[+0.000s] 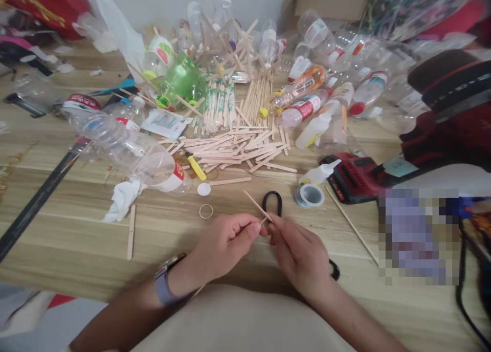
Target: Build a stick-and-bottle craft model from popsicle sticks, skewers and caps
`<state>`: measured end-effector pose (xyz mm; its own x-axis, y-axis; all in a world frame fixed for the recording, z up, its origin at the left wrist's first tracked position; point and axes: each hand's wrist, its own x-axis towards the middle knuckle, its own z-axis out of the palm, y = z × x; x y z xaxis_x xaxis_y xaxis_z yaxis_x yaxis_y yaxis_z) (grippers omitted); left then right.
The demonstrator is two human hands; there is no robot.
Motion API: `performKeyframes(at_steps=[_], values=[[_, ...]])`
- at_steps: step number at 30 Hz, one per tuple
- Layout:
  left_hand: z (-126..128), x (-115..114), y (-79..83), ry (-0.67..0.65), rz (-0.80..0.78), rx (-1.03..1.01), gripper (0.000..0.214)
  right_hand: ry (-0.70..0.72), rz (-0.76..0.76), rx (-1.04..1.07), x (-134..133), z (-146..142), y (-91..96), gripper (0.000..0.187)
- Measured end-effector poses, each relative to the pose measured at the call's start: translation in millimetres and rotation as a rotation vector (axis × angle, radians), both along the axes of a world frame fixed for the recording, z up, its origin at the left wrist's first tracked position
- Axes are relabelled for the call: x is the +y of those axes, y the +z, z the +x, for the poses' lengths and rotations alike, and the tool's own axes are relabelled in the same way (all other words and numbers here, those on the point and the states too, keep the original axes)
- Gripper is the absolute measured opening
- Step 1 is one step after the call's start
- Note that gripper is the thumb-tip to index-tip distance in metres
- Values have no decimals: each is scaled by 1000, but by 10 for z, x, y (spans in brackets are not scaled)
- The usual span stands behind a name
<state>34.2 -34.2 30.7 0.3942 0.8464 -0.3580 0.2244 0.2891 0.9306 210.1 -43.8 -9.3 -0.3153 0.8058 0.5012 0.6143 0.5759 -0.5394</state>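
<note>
My left hand (226, 244) is closed in a pinch on a thin bamboo skewer, whose tip shows at the thumb. Close against it, my right hand (301, 249) pinches a short thin wooden stick (256, 204) that points up and to the left. The two sticks meet or cross between my fingertips; whether they are joined I cannot tell. Black scissors (273, 194) lie behind and under my right hand, with only parts of the handles showing. A small ring (206, 211) and a white disc (204, 189) lie on the table ahead of my left hand.
Craft sticks (238, 150) are heaped mid-table, with bundled skewers (259, 99) behind. A yellow-handled screwdriver (196, 168), glue bottle (318, 173) and small round tub (309, 195) stand or lie nearer. Plastic bottles (161, 170) crowd both sides. A red power tool (353, 175) is at right.
</note>
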Motion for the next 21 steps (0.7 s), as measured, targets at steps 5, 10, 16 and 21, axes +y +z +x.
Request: performKeyframes(at_steps=[5, 10, 16, 21], values=[[0, -2, 21, 19, -150, -152, 29, 44, 18, 53, -19, -9, 24, 47], [5, -9, 21, 46, -312, -306, 29, 64, 17, 114, -48, -30, 34, 53], [-50, -60, 28, -122, 336, 274, 29, 63, 12, 70, -73, -45, -37, 46], [-50, -90, 28, -239, 578, 541, 24, 54, 27, 27, -45, -38, -21, 35]])
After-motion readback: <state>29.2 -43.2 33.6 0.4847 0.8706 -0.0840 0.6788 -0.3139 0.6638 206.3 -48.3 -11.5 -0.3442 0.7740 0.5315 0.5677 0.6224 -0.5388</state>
